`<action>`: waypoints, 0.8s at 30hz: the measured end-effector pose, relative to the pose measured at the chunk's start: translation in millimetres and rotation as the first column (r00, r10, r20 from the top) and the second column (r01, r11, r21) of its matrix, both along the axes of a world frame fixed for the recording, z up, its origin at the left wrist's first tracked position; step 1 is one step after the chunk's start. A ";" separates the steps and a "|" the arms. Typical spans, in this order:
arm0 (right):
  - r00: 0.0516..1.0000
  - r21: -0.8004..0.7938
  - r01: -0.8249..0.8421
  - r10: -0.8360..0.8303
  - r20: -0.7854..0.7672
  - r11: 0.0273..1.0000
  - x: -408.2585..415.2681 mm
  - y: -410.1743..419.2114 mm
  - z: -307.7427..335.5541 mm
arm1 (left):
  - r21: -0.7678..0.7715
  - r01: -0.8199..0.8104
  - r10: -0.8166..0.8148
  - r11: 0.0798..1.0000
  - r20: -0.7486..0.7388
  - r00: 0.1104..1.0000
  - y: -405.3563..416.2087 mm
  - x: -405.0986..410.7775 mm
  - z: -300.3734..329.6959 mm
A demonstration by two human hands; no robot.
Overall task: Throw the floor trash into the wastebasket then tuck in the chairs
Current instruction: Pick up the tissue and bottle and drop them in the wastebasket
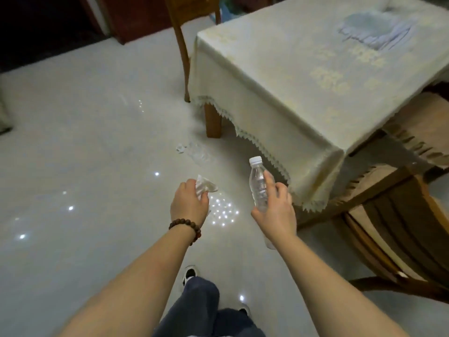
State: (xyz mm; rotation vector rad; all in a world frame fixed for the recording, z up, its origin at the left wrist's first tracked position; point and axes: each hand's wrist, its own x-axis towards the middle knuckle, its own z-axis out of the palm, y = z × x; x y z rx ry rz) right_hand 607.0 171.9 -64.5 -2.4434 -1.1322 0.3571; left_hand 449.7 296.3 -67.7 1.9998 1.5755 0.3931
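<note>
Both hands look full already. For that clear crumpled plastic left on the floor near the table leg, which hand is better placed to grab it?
Left, probably. The left hand grips only a small tissue and sits nearer the crumpled plastic. The right hand is wrapped around the bottle.

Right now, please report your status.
Left hand grips crumpled white tissue. Right hand holds clear plastic bottle. Clear crumpled wrapper on floor. Wastebasket unseen.
</note>
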 end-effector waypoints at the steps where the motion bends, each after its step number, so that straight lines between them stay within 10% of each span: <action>1: 1.000 0.003 -0.029 0.029 0.002 1.000 -6.7 13.6 1.7 | 0.003 -0.034 0.034 0.999 -0.003 0.999 8.8 -11.5 1.8; 24: 0.921 0.109 -0.389 0.385 0.056 0.915 -214.0 510.3 32.7 | 0.088 -0.413 0.407 0.906 0.079 0.910 432.6 -271.2 37.4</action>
